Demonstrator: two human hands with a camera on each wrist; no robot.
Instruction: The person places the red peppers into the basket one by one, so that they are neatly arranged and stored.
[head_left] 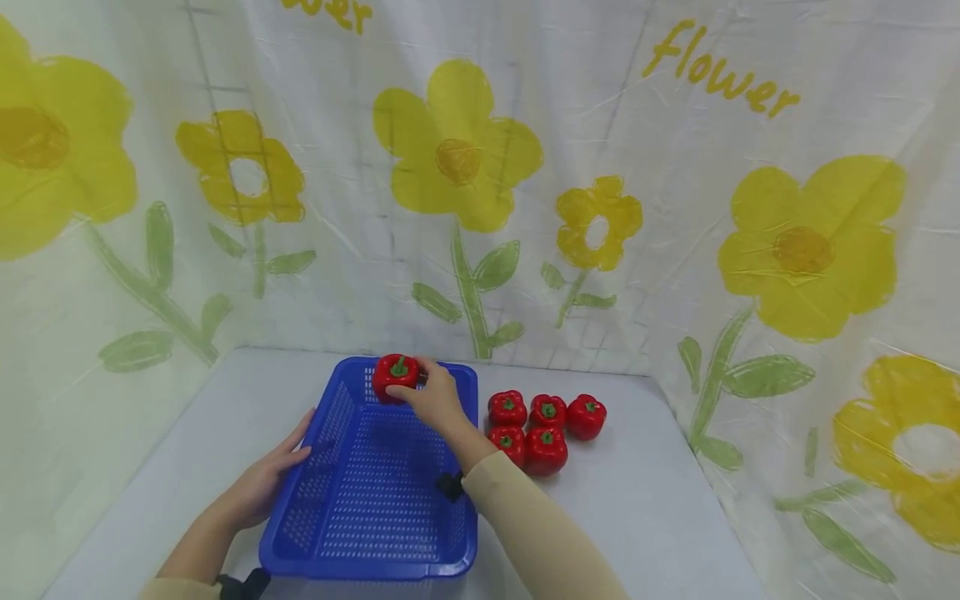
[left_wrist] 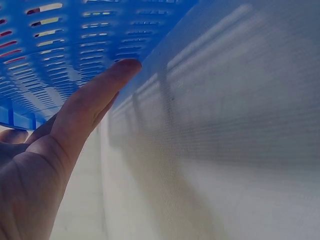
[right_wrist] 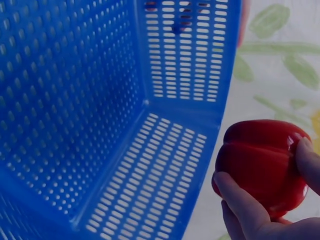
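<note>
The head camera looks forward and down from above the bench [head_left: 645,500], far enough back to take in the whole blue basket [head_left: 360,533] and the flowered backdrop [head_left: 480,167]. The left wrist camera sits very close beside the basket's outer wall [left_wrist: 60,40], facing along the bench. The right wrist camera looks down into the basket [right_wrist: 100,125] from close by. All three views share the basket, each seeing a different side of it

Five red peppers [head_left: 546,429] sit bunched together on the pale grey table [head_left: 660,508], toward its back edge and right of centre. Behind the table and along both sides hangs a white cloth [head_left: 675,250] printed with yellow flowers, green stems and the word "flower".
</note>
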